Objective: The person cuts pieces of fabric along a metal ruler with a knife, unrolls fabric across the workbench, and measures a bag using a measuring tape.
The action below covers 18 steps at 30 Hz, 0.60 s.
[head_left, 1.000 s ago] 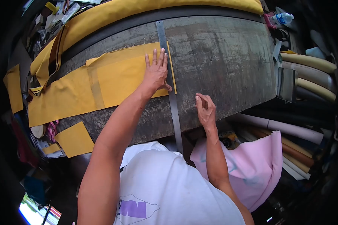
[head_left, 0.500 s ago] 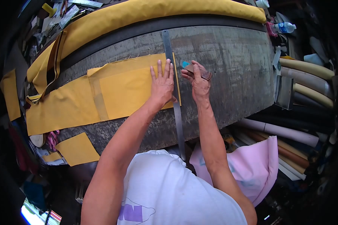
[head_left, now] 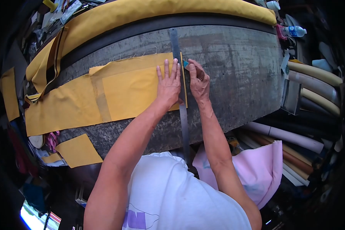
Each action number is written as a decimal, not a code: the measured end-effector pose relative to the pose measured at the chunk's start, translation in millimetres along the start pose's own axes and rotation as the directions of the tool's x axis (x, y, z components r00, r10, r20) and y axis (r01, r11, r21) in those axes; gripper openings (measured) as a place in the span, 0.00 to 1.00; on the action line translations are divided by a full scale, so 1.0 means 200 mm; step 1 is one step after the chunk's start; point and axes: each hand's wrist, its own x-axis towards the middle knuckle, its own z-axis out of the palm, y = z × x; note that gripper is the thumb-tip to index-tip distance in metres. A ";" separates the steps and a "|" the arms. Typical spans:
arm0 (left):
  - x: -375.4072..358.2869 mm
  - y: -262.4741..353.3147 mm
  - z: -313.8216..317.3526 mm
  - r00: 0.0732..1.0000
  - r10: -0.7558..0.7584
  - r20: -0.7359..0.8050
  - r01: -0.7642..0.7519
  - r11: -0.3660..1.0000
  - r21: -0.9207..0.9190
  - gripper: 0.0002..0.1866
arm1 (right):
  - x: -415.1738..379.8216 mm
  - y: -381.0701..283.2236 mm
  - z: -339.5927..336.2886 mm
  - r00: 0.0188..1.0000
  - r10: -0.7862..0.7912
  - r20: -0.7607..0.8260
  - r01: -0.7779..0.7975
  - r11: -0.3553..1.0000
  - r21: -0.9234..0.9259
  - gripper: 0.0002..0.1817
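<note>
Yellow material hangs at the far left as 1 loose scrap [head_left: 9, 95], with a smaller yellow piece [head_left: 80, 150] at the near edge of the surface [head_left: 237, 69]. Across the left and middle of the surface lies the yellow cloth [head_left: 63, 105], its long axis running left to right and rising slightly toward the right, with loose threads along its far edge. A yellow roll [head_left: 161, 7] curves behind it.

On the white shirt [head_left: 172, 191], a purple print [head_left: 136, 219] shows what looks like an "N", partly lost in the folds.

The left hand [head_left: 168, 89] is flat and fairly wide, 4 fingers pointing away from the body, pressing on the cloth and the metal ruler [head_left: 175, 42]. The ruler lies across the cloth's right end, its long axis running from the far side toward the shirt, its holed end farthest away. A narrow yellow edge shows just to its right.

The right hand [head_left: 199, 82] is narrow, fingers curled around a small teal-ended tool [head_left: 186, 64] beside that edge.

Farther right are a pink sheet [head_left: 257, 172], stacked rolls [head_left: 314, 73] and a plastic bottle [head_left: 296, 31], its blue-and-white label too small to read.
</note>
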 end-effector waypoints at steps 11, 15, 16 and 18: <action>0.00 0.00 0.00 1.000 0.011 -0.008 -0.010 1.000 0.007 0.77 | -0.01 0.06 0.01 0.997 -0.075 0.033 0.074 0.997 0.037 0.13; 0.01 -0.02 0.04 0.998 0.032 -0.055 -0.031 0.999 0.017 0.79 | 0.02 0.03 0.02 0.993 -0.110 0.043 0.113 0.992 -0.057 0.13; 0.00 -0.02 0.05 0.996 0.043 -0.073 -0.042 0.999 0.019 0.80 | 0.01 0.00 0.02 0.992 -0.118 0.046 0.122 0.987 -0.104 0.13; 0.01 -0.02 0.07 0.996 0.047 -0.077 -0.046 0.999 0.017 0.80 | 0.02 -0.05 0.02 0.996 -0.065 0.062 0.074 0.986 -0.152 0.13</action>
